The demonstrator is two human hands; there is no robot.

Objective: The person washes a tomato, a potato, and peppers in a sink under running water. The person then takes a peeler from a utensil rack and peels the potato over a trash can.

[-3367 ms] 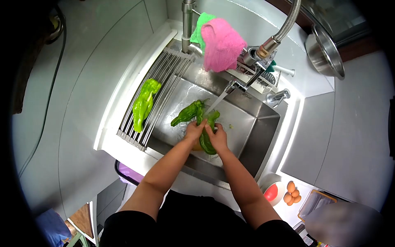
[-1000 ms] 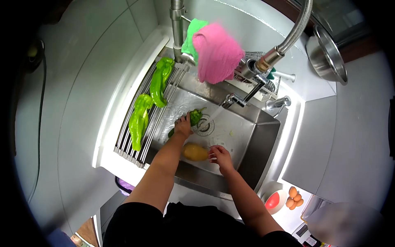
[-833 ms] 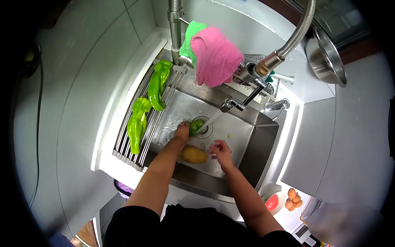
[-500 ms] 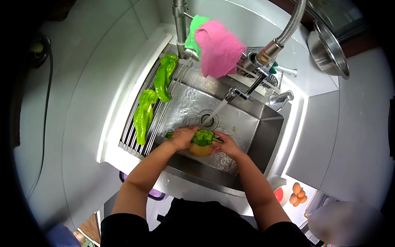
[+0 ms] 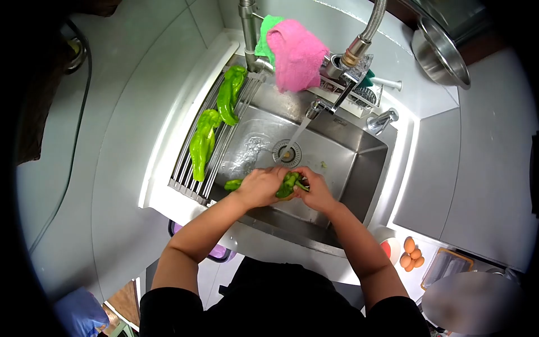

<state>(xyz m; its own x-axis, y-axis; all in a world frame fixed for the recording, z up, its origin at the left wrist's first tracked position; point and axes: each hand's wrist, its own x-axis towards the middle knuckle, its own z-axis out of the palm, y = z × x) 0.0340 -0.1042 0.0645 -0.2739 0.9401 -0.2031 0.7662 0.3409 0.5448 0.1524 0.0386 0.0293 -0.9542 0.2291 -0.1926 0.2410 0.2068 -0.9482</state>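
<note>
1. Farthest left, two green peppers lie on the rack (image 5: 222,156) over the sink's left side: a near pepper (image 5: 202,145) and a far pepper (image 5: 231,94), both with their long axes running near to far.
2. My left grip (image 5: 261,187) is curled down over the middle of a third green one, the held pepper (image 5: 288,184), low over the near half of the sink (image 5: 338,173).
3. That pepper's long axis runs left to right, crosswise to the two on the rack: the tip shows left of my left grip, the stem points right. The body lies under my left grip, so that hand is nearer the rack.
4. A yellowish edge shows just below the pepper; too hidden to tell what.
5. My right grip (image 5: 317,191) closes with its fingers about the stem end.
6. One faucet (image 5: 319,106) runs beyond my hands, its stream slanting down toward the far side of my left grip, near the one drain (image 5: 287,153).
7. Farther right, on the bench (image 5: 428,246), I count five eggs (image 5: 411,255) beside one bowl (image 5: 394,247), partly hidden by my arm.
</note>
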